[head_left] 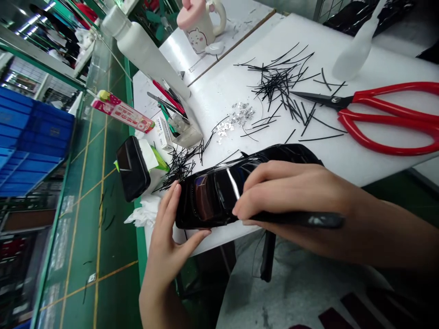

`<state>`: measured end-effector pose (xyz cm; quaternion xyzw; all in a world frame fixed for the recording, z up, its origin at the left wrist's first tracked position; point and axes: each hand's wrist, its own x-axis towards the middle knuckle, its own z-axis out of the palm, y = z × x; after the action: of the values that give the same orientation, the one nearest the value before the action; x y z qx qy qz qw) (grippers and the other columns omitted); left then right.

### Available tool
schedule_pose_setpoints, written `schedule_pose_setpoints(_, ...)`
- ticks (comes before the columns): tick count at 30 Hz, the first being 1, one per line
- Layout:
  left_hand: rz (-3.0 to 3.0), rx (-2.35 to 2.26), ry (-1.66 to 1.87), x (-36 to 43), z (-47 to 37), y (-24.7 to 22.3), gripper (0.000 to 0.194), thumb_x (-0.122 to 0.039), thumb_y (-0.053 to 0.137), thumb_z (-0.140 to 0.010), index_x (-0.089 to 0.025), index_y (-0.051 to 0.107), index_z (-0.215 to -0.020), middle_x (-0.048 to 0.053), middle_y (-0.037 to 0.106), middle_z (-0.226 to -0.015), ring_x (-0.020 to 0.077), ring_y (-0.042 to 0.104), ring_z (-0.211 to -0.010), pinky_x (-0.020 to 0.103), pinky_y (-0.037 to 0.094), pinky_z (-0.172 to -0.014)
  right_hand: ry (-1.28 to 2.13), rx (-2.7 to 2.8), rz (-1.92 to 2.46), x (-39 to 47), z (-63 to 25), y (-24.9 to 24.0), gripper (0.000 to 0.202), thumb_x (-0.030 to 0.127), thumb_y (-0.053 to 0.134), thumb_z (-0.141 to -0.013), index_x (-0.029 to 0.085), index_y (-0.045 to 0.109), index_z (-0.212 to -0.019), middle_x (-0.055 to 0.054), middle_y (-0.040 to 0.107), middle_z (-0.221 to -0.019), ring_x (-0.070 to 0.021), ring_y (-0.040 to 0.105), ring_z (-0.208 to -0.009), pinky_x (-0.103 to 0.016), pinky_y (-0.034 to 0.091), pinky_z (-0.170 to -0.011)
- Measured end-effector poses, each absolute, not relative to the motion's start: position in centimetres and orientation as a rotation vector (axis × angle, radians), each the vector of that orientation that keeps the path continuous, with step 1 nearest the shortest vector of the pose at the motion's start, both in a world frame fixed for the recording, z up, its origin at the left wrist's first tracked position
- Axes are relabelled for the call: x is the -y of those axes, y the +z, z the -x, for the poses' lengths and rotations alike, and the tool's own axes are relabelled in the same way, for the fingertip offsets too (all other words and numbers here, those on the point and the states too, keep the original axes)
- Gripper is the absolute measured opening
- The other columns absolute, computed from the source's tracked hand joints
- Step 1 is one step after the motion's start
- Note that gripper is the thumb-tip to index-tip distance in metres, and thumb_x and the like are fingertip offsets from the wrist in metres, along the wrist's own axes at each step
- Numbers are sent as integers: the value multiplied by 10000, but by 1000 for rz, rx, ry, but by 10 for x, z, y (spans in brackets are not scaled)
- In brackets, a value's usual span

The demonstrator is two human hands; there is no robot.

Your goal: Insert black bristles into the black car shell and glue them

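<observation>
The model car, likely light and slick, is best held where clasped by the left hand, a black tool being pinched in the right hand.

The scene is viewed by a single head-worn camera from above the near side of the black model car, faced forward and down. The car is framed close up; the counter is shown slanting beyond it, and blue crates are caught farther off, left of it.
</observation>
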<state>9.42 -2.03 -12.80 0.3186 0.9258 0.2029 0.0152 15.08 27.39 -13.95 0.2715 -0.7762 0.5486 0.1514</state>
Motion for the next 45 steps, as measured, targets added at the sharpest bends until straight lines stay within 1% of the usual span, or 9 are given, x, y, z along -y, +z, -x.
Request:
schedule_pose_setpoints(12, -979, -2923, 735, 24, -96, -144, 804, -510, 728, -905, -409, 327, -1594, 32, 383, -1669, 310, 411, -1515, 468, 376, -1243, 1225, 2435, -844, -269, -129, -102, 141, 67, 596, -838, 204, 617, -867, 39, 596, -680, -121, 562, -608, -236, 380, -518)
schedule_pose_setpoints(17, -984, -2916, 750, 24, -94, -145, 788, -525, 705, -917, -392, 330, -1597, 62, 396, -1660, 335, 426, -1503, 511, 394, -1224, 1083, 2412, -842, -267, -130, -96, 128, 118, 538, -907, 204, 626, -943, 39, 622, -738, -115, 562, -652, -273, 377, -552)
schedule_pose_setpoints(22, -1015, -2912, 795, 24, -94, -147, 819, -527, 729, -898, -417, 317, -1597, 31, 388, -1667, 299, 405, -1520, 459, 383, -1236, 1290, 2376, -854, -274, -133, -106, 135, 124, 555, -951, 218, 615, -1026, 39, 644, -828, -105, 599, -684, -230, 398, -558)
schedule_pose_setpoints(24, -1009, -2906, 811, 25, -94, -148, 835, -522, 747, -886, -422, 318, -1595, 19, 382, -1671, 281, 390, -1530, 433, 370, -1245, 1373, 2393, -874, -280, -137, -110, 138, 114, 550, -970, 210, 641, -1013, 18, 657, -856, -121, 628, -743, -226, 444, -594)
schedule_pose_setpoints(27, -1004, -2892, 821, 25, -93, -148, 850, -494, 774, -873, -414, 330, -1593, 12, 361, -1681, 267, 353, -1550, 416, 336, -1263, 1383, 2366, -967, -284, -146, -117, 239, 56, 460, -1000, 190, 656, -980, -18, 706, -942, -150, 659, -909, -235, 538, -772)
schedule_pose_setpoints(30, -1008, -2881, 835, 26, -93, -149, 854, -480, 780, -872, -408, 330, -1594, 7, 345, -1689, 255, 335, -1558, 397, 318, -1271, 1335, 2305, -976, -283, -153, -127, 263, 71, 418, -1051, 184, 646, -983, -16, 742, -1062, -140, 641, -1009, -220, 535, -927)
schedule_pose_setpoints(35, -1006, -2892, 843, 26, -93, -149, 850, -482, 785, -867, -402, 345, -1590, -4, 364, -1680, 227, 351, -1551, 344, 305, -1273, 1282, 2247, -920, -274, -159, -141, 194, 93, 464, -1058, 185, 634, -1037, -14, 737, -1112, -147, 612, -1046, -243, 511, -1002)
schedule_pose_setpoints(41, -1014, -2866, 868, 26, -94, -149, 857, -460, 789, -870, -404, 333, -1594, -11, 347, -1688, 217, 330, -1560, 323, 287, -1277, 1264, 2208, -871, -266, -160, -143, 209, 63, 470, -1031, 160, 654, -1006, -63, 740, -1036, -176, 648, -1001, -282, 547, -930)
schedule_pose_setpoints(45, -1012, -2871, 858, 28, -93, -150, 863, -462, 791, -867, -406, 329, -1594, -3, 344, -1689, 236, 319, -1566, 370, 287, -1283, 1483, 2206, -744, -264, -155, -136, 144, 33, 560, -974, 139, 651, -943, -45, 720, -866, -159, 653, -814, -296, 548, -764)
